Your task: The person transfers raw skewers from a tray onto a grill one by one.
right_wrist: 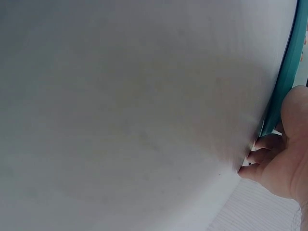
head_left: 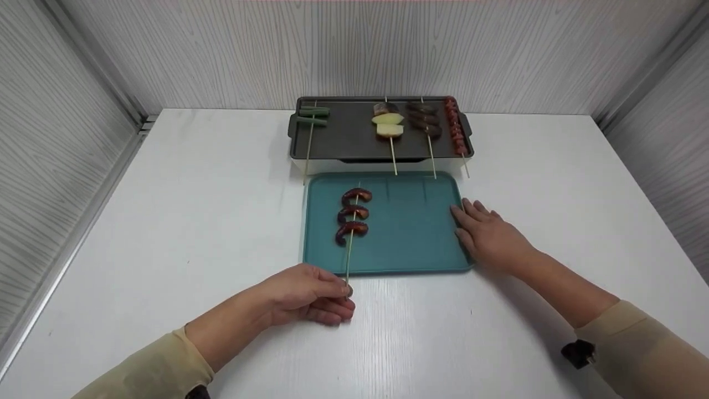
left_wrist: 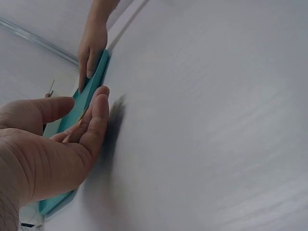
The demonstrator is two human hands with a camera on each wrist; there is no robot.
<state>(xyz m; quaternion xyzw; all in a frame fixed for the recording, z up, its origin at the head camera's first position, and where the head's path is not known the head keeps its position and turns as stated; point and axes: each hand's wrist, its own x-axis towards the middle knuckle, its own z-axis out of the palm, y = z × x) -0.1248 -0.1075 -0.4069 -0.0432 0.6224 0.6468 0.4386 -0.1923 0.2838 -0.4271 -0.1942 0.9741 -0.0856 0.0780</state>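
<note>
In the head view, a skewer (head_left: 354,213) with several dark red, curled pieces lies over the left part of a teal tray (head_left: 410,244). My left hand (head_left: 310,293), just off the tray's front edge, holds the bare end of its stick at the thumb and fingertips. The left wrist view shows that stick (left_wrist: 83,114) by the fingers of the left hand (left_wrist: 72,139). At the tray's right edge rests my right hand (head_left: 493,238), fingers mostly straight, some over the rim and others outside it. The right wrist view has this hand (right_wrist: 288,149) against the tray side (right_wrist: 286,79).
Behind the tray stands a dark grill plate (head_left: 349,138) on a white base. It bears a green vegetable skewer (head_left: 313,122), one with yellow pieces (head_left: 389,131), a dark brown one (head_left: 425,121) and a red one (head_left: 455,130). Pale wood-grain panels (head_left: 332,50) enclose the white table (head_left: 221,194).
</note>
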